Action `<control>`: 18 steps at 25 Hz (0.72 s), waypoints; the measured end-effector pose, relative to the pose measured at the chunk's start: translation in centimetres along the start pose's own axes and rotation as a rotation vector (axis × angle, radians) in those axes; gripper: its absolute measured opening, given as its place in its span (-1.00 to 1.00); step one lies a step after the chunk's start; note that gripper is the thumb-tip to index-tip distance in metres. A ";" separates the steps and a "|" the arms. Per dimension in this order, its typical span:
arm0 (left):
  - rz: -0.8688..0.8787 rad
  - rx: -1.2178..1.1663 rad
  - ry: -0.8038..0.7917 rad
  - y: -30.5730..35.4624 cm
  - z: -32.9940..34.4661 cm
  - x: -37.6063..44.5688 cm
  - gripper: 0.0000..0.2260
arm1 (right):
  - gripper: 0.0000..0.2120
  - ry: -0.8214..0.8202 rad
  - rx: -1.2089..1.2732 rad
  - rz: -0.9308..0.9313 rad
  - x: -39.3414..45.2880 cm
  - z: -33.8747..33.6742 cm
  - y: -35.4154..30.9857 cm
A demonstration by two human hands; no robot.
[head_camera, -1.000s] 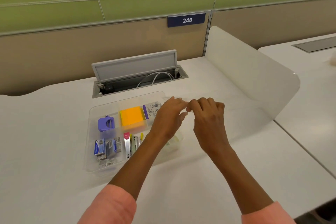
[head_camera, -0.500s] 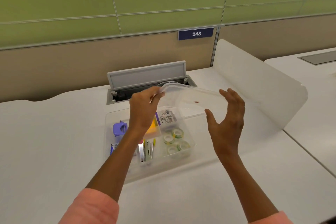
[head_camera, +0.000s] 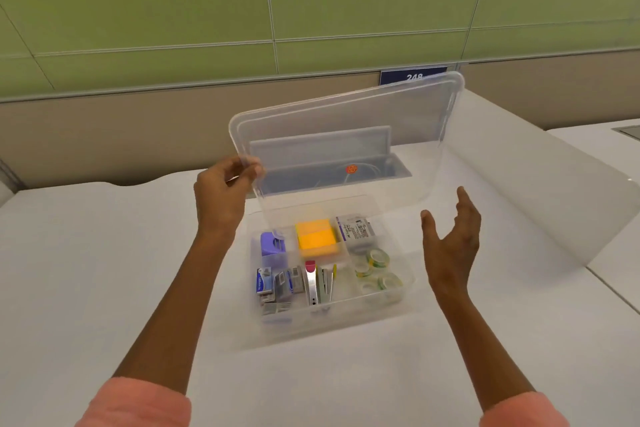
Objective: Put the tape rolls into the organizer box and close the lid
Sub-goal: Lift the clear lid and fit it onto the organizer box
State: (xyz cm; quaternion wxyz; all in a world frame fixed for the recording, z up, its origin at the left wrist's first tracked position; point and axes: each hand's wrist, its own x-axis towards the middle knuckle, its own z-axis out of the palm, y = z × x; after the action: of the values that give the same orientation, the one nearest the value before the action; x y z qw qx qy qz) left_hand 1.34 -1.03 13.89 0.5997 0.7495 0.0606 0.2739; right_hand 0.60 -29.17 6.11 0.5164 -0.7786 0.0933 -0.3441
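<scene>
A clear plastic organizer box [head_camera: 407, 282] stands on the white desk. Several green-and-yellow tape rolls [head_camera: 377, 269] lie in its right compartment. The clear lid [head_camera: 346, 135] is up in the air, tilted almost upright above the box's back edge. My left hand [head_camera: 221, 198] pinches the lid's lower left corner. My right hand [head_camera: 453, 243] hovers to the right of the box, fingers spread, holding nothing and not touching the lid.
The box also holds orange sticky notes [head_camera: 317, 237], a purple sharpener [head_camera: 272, 243], staple boxes [head_camera: 277, 284] and metal clips [head_camera: 320, 282]. Behind it is an open cable hatch [head_camera: 325, 163]. A white divider panel [head_camera: 540, 184] rises at the right.
Both hands met at the lid lying beside the box. My left hand then lifted the lid and swung it nearly upright over the box, while my right hand let go and opened.
</scene>
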 end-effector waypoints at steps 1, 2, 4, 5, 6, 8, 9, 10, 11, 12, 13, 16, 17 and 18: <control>-0.053 -0.064 -0.043 -0.3 -0.9 0.1 -0.85 | -0.44 -0.001 -0.001 0.043 0.2 0.0 0.2; -0.097 -0.114 -0.088 -0.6 -1.8 0.1 -0.86 | -0.47 -0.022 0.018 0.090 0.3 0.0 0.4; -0.169 -0.136 -0.136 -1.6 -3.4 0.1 -0.86 | -0.59 -0.115 0.146 0.195 0.5 0.0 0.8; -0.208 -0.127 -0.138 -2.2 -4.1 0.1 -0.84 | -0.66 -0.176 0.228 0.246 0.5 0.1 1.0; -0.248 -0.118 -0.131 -2.9 -4.5 0.0 -0.82 | -0.72 -0.227 0.279 0.285 0.4 0.1 1.3; -0.322 -0.108 -0.109 -4.6 -4.8 -0.3 -0.81 | -0.78 -0.278 0.290 0.329 -0.2 0.5 2.1; -0.360 -0.114 -0.096 -5.4 -4.8 -0.5 -0.80 | -0.80 -0.278 0.276 0.352 -0.6 0.7 2.6; -0.400 -0.131 -0.083 -6.1 -4.6 -0.8 -0.77 | -0.80 -0.258 0.246 0.379 -0.9 0.9 3.0; -0.439 -0.154 -0.066 -6.8 -4.4 -1.1 -0.74 | -0.81 -0.227 0.196 0.403 -1.2 1.1 3.5; -0.473 -0.174 -0.049 -7.4 -4.1 -1.3 -0.71 | -0.82 -0.202 0.141 0.419 -1.4 1.2 3.9; -0.501 -0.178 -0.036 -7.9 -3.9 -1.6 -0.70 | -0.82 -0.191 0.093 0.429 -1.5 1.4 4.2; -0.571 -0.152 -0.080 -9.6 -3.3 -2.9 -0.62 | -0.82 -0.205 0.023 0.461 -1.7 1.8 5.0; -0.592 -0.149 -0.109 -10.1 -3.0 -3.4 -0.57 | -0.81 -0.212 -0.002 0.475 -1.7 1.9 5.3; -0.603 -0.136 -0.136 -10.6 -2.7 -3.9 -0.51 | -0.80 -0.221 -0.031 0.487 -1.5 2.0 5.4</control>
State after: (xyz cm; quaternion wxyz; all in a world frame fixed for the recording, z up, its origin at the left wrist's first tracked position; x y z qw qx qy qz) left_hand -0.72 2.56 3.09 0.7053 0.6725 0.2213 0.0366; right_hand 1.86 -29.36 0.24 0.5789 -0.7739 0.2265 -0.1212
